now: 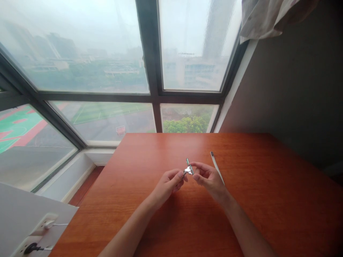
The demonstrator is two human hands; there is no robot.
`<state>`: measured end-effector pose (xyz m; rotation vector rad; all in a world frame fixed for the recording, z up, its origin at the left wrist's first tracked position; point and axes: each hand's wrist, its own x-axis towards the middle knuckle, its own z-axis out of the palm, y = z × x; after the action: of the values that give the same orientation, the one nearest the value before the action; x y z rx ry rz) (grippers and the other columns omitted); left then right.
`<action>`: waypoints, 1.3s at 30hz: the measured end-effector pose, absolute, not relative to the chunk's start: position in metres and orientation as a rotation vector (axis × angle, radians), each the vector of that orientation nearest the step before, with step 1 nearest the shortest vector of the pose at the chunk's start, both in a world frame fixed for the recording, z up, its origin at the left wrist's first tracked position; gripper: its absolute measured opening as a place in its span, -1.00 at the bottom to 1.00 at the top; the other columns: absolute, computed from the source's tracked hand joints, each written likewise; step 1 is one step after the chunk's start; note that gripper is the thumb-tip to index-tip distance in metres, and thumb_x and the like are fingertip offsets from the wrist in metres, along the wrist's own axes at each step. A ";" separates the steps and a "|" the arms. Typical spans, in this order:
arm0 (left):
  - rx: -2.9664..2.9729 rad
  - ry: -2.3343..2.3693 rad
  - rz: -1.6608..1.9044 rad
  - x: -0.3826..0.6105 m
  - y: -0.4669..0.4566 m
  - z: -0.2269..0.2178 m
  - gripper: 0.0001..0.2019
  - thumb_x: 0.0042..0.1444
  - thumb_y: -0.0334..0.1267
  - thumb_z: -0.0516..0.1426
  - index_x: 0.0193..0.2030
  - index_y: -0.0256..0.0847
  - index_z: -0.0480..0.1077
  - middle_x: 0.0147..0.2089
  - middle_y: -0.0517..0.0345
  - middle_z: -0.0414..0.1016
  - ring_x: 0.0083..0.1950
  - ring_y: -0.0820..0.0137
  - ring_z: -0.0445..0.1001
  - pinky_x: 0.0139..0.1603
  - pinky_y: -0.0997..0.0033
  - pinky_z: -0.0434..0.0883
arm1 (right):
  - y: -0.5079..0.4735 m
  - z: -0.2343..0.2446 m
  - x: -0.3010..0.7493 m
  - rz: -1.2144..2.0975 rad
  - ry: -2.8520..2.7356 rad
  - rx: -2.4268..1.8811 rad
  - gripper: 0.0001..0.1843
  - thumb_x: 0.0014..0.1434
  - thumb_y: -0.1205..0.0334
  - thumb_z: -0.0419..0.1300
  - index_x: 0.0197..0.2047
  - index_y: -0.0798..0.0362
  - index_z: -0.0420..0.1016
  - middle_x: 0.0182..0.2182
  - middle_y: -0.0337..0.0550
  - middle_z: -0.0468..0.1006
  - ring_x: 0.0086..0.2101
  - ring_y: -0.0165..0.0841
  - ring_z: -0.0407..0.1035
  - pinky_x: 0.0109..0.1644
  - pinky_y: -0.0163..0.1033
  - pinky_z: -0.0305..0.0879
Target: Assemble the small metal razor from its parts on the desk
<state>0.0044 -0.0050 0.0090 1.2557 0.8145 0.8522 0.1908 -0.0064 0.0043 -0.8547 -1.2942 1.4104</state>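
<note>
Both my hands meet above the middle of a reddish-brown wooden table (pixel 268 200). Between them is a small shiny metal piece (pixel 189 168), part clip, part short rod sticking up. My left hand (pixel 170 185) pinches its near end with thumb and fingertips, the other fingers curled in. My right hand (pixel 207 176) pinches its far side, fingers bent around it. A thin white strip with a dark tip (pixel 216 166) lies on the table just beyond my right hand, partly hidden by it.
Large windows (pixel 107 71) with dark frames rise behind the table. A grey wall (pixel 294 89) borders the right side, with cloth (pixel 268 18) hanging at the top. At the lower left, a white surface holds sockets with plugged cables (pixel 40 235).
</note>
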 end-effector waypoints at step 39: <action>1.257 0.785 0.827 0.004 -0.005 0.015 -0.53 0.10 0.15 0.07 -0.41 -0.33 0.38 -0.60 0.29 0.13 -0.57 0.56 0.04 -0.55 0.50 -0.05 | -0.009 0.005 0.197 1.376 -1.386 -0.878 -0.51 0.03 0.07 0.33 0.01 0.08 0.46 -0.59 -0.32 0.31 -0.57 -0.47 0.21 -0.49 -0.33 0.18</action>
<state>0.0041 -0.0053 0.0145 1.2569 0.7853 0.8272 0.1968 -0.0088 0.0050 -0.8782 -1.3859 1.3756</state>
